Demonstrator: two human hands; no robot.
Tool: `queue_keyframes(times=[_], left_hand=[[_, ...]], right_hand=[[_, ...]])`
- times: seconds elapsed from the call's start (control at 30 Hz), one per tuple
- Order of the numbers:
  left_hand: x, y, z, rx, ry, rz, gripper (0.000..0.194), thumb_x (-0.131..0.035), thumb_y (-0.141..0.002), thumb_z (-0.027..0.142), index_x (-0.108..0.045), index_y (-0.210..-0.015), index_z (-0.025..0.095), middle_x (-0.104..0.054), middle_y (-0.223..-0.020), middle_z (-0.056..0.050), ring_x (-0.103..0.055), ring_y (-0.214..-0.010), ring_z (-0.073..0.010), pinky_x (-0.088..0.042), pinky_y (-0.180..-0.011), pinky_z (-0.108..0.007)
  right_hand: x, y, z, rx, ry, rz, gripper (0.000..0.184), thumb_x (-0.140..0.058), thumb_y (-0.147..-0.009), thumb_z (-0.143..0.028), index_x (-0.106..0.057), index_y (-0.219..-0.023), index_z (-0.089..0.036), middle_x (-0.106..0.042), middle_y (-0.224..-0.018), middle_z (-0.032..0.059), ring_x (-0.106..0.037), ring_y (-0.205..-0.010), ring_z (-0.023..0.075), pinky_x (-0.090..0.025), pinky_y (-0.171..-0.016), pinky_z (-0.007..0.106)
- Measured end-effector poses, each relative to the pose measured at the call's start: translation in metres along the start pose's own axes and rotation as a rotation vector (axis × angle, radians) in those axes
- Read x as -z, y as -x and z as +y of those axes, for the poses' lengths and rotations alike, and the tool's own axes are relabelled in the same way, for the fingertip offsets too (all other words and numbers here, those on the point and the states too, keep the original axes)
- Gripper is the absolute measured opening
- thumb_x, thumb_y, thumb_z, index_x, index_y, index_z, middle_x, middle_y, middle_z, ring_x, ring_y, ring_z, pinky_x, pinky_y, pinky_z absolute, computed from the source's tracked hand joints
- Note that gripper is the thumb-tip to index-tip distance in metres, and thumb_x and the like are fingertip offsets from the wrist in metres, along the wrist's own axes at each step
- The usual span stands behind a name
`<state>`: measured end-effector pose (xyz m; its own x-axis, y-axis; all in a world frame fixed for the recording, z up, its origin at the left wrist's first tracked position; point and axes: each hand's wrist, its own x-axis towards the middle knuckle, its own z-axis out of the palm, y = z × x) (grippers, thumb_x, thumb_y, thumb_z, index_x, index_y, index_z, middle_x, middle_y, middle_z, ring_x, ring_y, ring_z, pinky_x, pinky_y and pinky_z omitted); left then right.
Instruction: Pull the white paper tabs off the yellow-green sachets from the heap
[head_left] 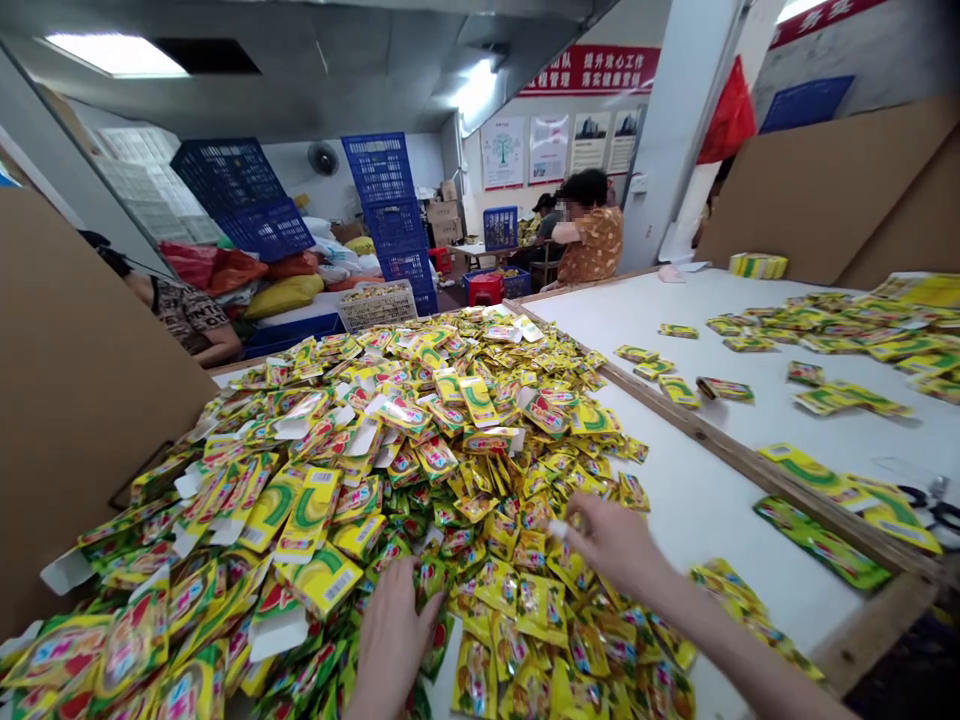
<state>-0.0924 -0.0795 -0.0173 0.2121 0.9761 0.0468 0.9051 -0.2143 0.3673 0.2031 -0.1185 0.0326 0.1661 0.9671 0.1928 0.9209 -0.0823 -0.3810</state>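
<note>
You work in a crowded packing room at a long white-topped desk [750,590], split by a raised wooden rail [750,455]. A brown cardboard partition [90,400] stands to your left, blue plastic crates [379,190] are stacked ahead, and a co-worker in a patterned orange top [592,230] sits beyond the desk. Loose yellow-and-green sachets [847,330] lie across the far side of the rail, with black-handled scissors [930,510] at its edge. Before you spreads a large heap of glossy yellow foil sachets [390,470]. Your left hand [390,640] rests open on the heap, which steadies it well. Your right hand [615,545] closes to a fingertip pinch, apparently on a small white paper tab [556,528]; keep that pinch light and exact.
</note>
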Motion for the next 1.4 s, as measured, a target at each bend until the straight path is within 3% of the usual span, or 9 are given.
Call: queue_keyframes(times=[0.2, 0.33, 0.5, 0.7, 0.83, 0.97, 1.07, 1.23, 1.4], left_hand=[[0.004, -0.002, 0.000, 0.183, 0.683, 0.011, 0.036, -0.054, -0.072, 0.048, -0.057, -0.091, 0.017, -0.064, -0.089, -0.010, -0.061, -0.090, -0.0288, -0.051, -0.076, -0.043], [0.008, -0.003, 0.022, 0.361, 1.207, -0.054, 0.061, -0.068, -0.058, 0.054, -0.052, -0.103, 0.016, -0.061, -0.064, 0.001, -0.063, -0.070, -0.0235, -0.054, -0.057, -0.035], [0.021, 0.006, 0.049, 0.389, 1.466, -0.149, 0.056, -0.065, -0.062, 0.056, -0.058, -0.103, 0.018, -0.071, -0.088, -0.005, -0.065, -0.084, -0.0234, -0.053, -0.073, -0.036], [0.025, 0.005, 0.058, 0.274, 1.407, -0.151, 0.045, -0.068, -0.065, 0.046, -0.058, -0.099, 0.018, -0.071, -0.088, -0.006, -0.065, -0.081, -0.0238, -0.054, -0.067, -0.035], [0.009, 0.000, 0.065, 0.159, 1.319, -0.102, 0.039, -0.062, -0.070, 0.047, -0.062, -0.096, 0.017, -0.069, -0.089, -0.007, -0.063, -0.087, -0.0231, -0.050, -0.080, -0.035], [0.016, -0.017, 0.072, -0.016, 0.838, 0.090, 0.034, -0.045, -0.082, 0.045, -0.062, -0.092, 0.017, -0.060, -0.103, -0.010, -0.059, -0.097, -0.0208, -0.048, -0.082, -0.029], [0.048, -0.060, 0.063, 0.038, 0.437, 0.214, 0.046, -0.031, -0.086, 0.049, -0.048, -0.114, 0.017, -0.062, -0.101, -0.012, -0.063, -0.085, -0.0216, -0.049, -0.076, -0.033], [0.103, -0.165, 0.040, 0.312, 0.233, 0.361, 0.087, -0.041, -0.075, 0.062, -0.025, -0.128, -0.005, -0.060, -0.099, -0.035, -0.056, -0.098, -0.0460, -0.038, -0.080, -0.058], [0.111, -0.216, 0.047, 0.352, 0.279, 0.318, 0.081, -0.067, -0.065, 0.041, -0.032, -0.129, 0.005, -0.059, -0.112, -0.026, -0.054, -0.107, -0.0373, -0.036, -0.089, -0.054]], right_hand=[[-0.021, 0.007, -0.035, 0.104, -0.125, -0.038, 0.014, -0.045, -0.077, -0.014, -0.057, -0.076, -0.021, -0.060, -0.079, 0.0045, -0.058, -0.067, 0.0183, -0.037, -0.057, 0.026], [-0.004, 0.009, -0.056, 0.079, -0.777, -0.166, 0.014, -0.047, -0.081, -0.027, -0.051, -0.070, -0.021, -0.054, -0.072, 0.0006, -0.051, -0.066, 0.0158, -0.038, -0.058, 0.025], [-0.032, 0.012, -0.093, -0.043, -1.073, -0.291, 0.025, -0.058, -0.076, -0.037, -0.047, -0.064, -0.019, -0.039, -0.057, -0.0060, -0.037, -0.054, 0.0103, -0.030, -0.050, 0.022], [-0.046, 0.012, -0.088, -0.082, -1.134, -0.208, 0.023, -0.058, -0.076, -0.040, -0.050, -0.076, -0.020, -0.046, -0.064, -0.0050, -0.044, -0.057, 0.0105, -0.036, -0.051, 0.021], [-0.048, 0.011, -0.083, -0.159, -1.354, -0.292, 0.056, -0.073, -0.063, -0.038, -0.048, -0.111, -0.023, -0.059, -0.095, 0.0040, -0.058, -0.083, 0.0171, -0.048, -0.072, 0.030], [-0.050, 0.002, -0.084, -0.238, -1.523, -0.372, 0.036, -0.071, -0.064, -0.043, -0.060, -0.085, -0.017, -0.066, -0.073, 0.0021, -0.063, -0.061, 0.0163, -0.052, -0.059, 0.031], [-0.052, -0.001, -0.078, -0.301, -1.521, -0.330, 0.033, -0.072, -0.064, -0.042, -0.060, -0.080, -0.016, -0.063, -0.059, -0.0016, -0.057, -0.042, 0.0113, -0.047, -0.042, 0.023], [-0.065, 0.006, -0.063, -0.364, -1.531, -0.305, 0.037, -0.074, -0.060, -0.045, -0.061, -0.079, -0.016, -0.058, -0.054, -0.0050, -0.044, -0.032, 0.0041, -0.037, -0.033, 0.016], [-0.065, 0.016, -0.063, -0.357, -1.525, -0.334, 0.038, -0.075, -0.059, -0.045, -0.060, -0.081, -0.017, -0.058, -0.055, -0.0060, -0.042, -0.032, 0.0029, -0.035, -0.031, 0.014]])
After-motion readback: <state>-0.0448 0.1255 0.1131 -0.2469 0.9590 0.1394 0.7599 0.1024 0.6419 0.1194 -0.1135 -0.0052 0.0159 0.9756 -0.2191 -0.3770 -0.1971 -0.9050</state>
